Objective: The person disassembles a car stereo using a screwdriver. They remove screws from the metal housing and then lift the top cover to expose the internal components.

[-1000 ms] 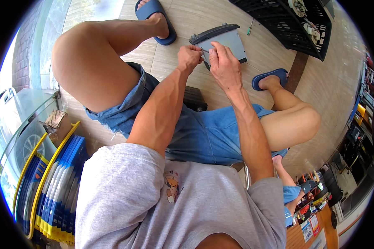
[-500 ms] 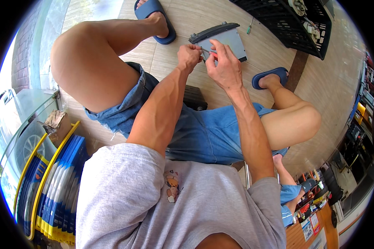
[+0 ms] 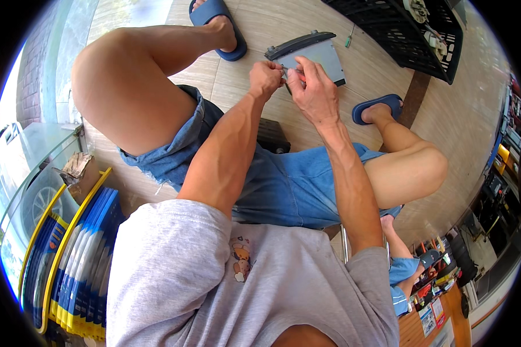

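My left hand is closed in a pinch above the floor, on something too small to make out. Right beside it, my right hand holds a slim red-handled tool, its end directed at the left fingertips; fingers hide most of it, so its exact kind is unclear. Under and beyond both hands lies a flat grey metal car stereo unit with a black front panel and knobs on its far side. My hands cover part of its near left area.
A small green-handled screwdriver lies on the tiled floor. Far right stands a black plastic crate holding white parts. A dark box sits between my legs. Left are a yellow rack and a glass case; another person's leg shows lower right.
My two hands have drawn slightly closer together, and less of the tool's thin metal end shows between them. The metal unit lies as before.
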`<control>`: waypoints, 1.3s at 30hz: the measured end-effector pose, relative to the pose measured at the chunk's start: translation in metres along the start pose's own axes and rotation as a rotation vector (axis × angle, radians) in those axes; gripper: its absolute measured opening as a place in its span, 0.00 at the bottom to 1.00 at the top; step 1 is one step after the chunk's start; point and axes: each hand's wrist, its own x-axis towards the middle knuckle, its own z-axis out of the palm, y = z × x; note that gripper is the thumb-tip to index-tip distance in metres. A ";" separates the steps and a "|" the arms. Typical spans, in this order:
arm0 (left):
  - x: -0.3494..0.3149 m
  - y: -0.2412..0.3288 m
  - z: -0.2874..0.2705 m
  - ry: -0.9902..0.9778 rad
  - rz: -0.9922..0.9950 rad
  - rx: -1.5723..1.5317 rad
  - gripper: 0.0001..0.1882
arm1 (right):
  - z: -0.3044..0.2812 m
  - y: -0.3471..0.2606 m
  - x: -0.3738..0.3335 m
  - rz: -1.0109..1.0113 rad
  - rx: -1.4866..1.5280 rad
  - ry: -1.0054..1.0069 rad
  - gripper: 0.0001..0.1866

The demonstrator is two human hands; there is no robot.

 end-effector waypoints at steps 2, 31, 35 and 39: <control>0.000 0.000 0.001 0.006 -0.001 0.019 0.04 | 0.001 0.006 0.000 -0.015 -0.033 0.010 0.15; 0.000 0.003 0.001 0.022 -0.060 -0.103 0.04 | 0.000 0.005 0.002 -0.004 0.001 -0.005 0.17; -0.002 0.007 0.000 0.017 -0.051 -0.094 0.04 | -0.001 0.006 0.003 -0.058 -0.024 -0.007 0.17; -0.002 0.006 0.000 0.008 -0.046 -0.083 0.03 | -0.002 0.000 0.002 0.031 -0.011 0.006 0.17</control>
